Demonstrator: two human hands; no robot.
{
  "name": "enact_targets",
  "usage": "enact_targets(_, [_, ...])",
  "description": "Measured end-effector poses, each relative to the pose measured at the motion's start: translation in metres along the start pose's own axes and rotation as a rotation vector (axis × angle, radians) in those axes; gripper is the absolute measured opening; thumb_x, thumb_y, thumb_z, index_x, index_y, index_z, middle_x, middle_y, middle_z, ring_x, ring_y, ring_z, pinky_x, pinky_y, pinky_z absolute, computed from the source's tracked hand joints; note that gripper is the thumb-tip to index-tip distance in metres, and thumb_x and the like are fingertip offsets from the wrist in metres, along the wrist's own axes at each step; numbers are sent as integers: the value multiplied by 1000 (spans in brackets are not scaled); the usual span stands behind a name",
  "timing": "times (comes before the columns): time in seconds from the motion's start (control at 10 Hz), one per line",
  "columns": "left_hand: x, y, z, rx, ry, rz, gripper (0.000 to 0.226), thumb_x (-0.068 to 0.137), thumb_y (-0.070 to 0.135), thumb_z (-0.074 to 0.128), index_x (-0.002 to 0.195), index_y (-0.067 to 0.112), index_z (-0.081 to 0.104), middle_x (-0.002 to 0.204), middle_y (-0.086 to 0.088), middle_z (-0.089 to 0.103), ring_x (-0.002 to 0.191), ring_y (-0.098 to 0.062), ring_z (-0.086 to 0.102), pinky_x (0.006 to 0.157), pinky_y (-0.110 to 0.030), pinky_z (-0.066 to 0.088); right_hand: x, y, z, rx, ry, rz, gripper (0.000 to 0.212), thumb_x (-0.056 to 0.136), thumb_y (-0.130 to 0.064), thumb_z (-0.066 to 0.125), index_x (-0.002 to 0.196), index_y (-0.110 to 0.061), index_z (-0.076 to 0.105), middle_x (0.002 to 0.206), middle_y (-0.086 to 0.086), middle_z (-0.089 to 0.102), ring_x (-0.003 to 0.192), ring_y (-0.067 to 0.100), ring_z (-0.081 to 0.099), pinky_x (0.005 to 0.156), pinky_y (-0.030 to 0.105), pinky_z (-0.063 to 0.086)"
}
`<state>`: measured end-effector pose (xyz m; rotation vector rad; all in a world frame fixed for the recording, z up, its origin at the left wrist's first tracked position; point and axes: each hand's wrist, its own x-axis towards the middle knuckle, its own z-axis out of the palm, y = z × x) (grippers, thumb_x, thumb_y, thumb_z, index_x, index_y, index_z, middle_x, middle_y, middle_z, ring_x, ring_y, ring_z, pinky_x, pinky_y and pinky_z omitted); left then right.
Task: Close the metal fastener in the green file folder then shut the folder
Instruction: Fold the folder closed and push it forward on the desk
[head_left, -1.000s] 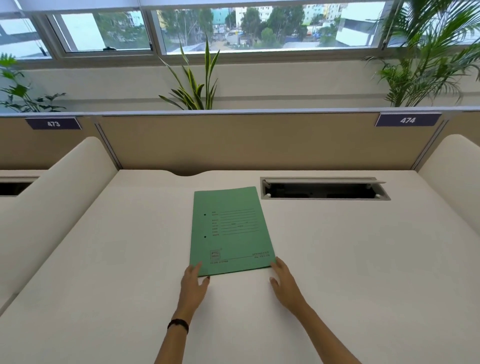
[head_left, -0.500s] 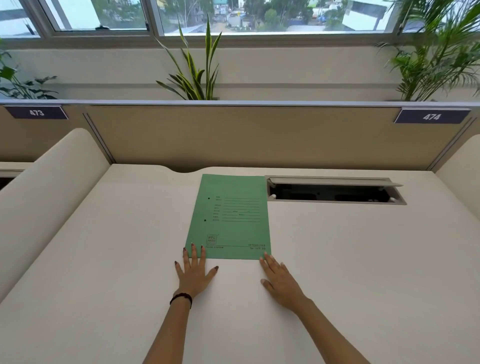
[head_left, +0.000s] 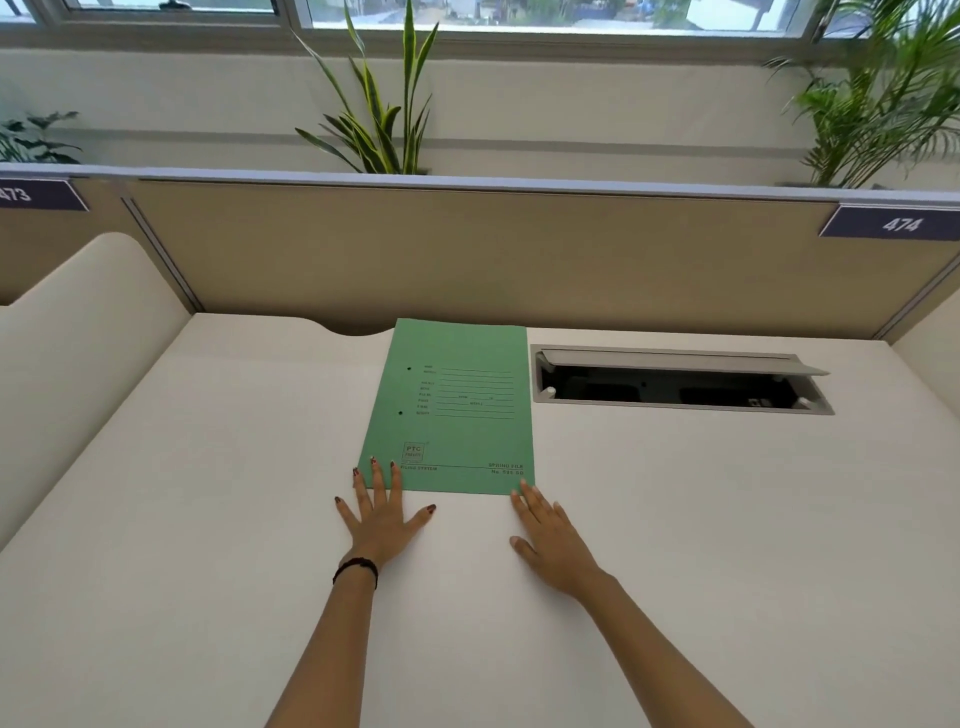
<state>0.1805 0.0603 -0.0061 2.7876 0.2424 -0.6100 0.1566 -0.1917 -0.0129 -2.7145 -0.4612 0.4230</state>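
Note:
The green file folder (head_left: 457, 410) lies shut and flat on the white desk (head_left: 208, 519), printed cover up, its far edge near the partition. The metal fastener is hidden inside it. My left hand (head_left: 382, 512) rests flat on the desk with fingers spread, its fingertips lying on the folder's near left corner. My right hand (head_left: 550, 538) lies flat on the desk, fingers apart, with the fingertips touching the folder's near right corner. Neither hand holds anything.
An open cable slot (head_left: 675, 384) with a raised grey lid sits in the desk just right of the folder. A beige partition (head_left: 467, 249) closes the back. Curved white dividers (head_left: 78, 338) bound the left and right sides. Plants stand behind the partition.
The folder has slid away from me and straightened, ending near the partition. Both hands followed it and flattened, the left hand's fingers spreading out on the desk.

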Motion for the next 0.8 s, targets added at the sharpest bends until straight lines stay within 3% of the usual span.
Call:
enact_targets(0.1, [-2, 0, 1, -10, 24, -7, 95, 83, 79, 19, 150, 23, -19, 158, -4, -31, 145, -31, -30, 114, -64, -14, -1, -1, 2, 0, 7, -1, 60, 100, -31, 31, 148, -15, -1, 159, 4, -9, 147, 16, -5, 120, 36, -2])
enact_targets(0.2, [-15, 1, 3, -112, 134, 13, 133, 43, 95, -22, 152, 19, -12, 160, -10, -22, 148, -31, -21, 117, -56, -11, -12, -2, 10, -13, 77, -21, 58, 101, -31, 29, 149, -17, 0, 158, 4, -11, 147, 16, -6, 119, 33, -6])
enact_targets(0.3, [-32, -5, 17, -286, 311, 119, 125, 58, 92, -14, 152, 11, 1, 162, -16, -5, 150, -28, -9, 123, -45, 1, -35, -1, 25, 1, 231, -54, 53, 100, -29, 28, 149, -23, 7, 156, -6, -6, 146, 11, -4, 113, 21, -17])
enact_targets(0.4, [-48, -7, 27, -334, 350, 176, 113, 69, 87, -7, 153, 13, 7, 162, -11, -4, 151, -26, -5, 123, -40, 6, -59, -6, 30, 22, 324, -35, 51, 96, -19, 43, 145, -19, 29, 153, -5, 28, 142, 13, 23, 111, 17, -8])
enact_targets(0.5, [-60, -7, 31, -319, 335, 178, 111, 70, 85, -11, 153, 16, 13, 162, -9, -4, 151, -25, -1, 122, -35, 4, -75, -8, 31, 85, 350, 6, 51, 94, -13, 46, 143, -18, 33, 151, -4, 33, 139, 4, 26, 111, 12, -6])
enact_targets(0.6, [-66, -4, 32, -302, 322, 168, 82, 89, 68, 15, 153, 17, 14, 160, -3, -8, 152, -22, 0, 123, -32, -2, -89, -6, 31, 81, 336, 5, 48, 98, -16, 38, 145, -21, 28, 154, -6, 22, 140, -1, 12, 110, 9, -11])
enact_targets(0.7, [-75, -1, 30, -243, 267, 142, 74, 93, 60, 16, 153, 16, 14, 162, -10, -3, 152, -24, 0, 125, -38, 1, -112, -1, 37, 94, 312, -8, 46, 97, -14, 41, 142, -21, 34, 154, -3, 20, 136, -12, 6, 108, 6, -14])
enact_targets(0.8, [-82, 4, 28, -105, 253, 182, 126, 52, 76, -37, 154, 18, 9, 163, -13, 0, 152, -26, 3, 122, -39, 5, -130, 10, 39, 98, 296, -10, 46, 99, -16, 37, 144, -22, 29, 150, -12, 6, 130, -26, -6, 106, 3, -17])
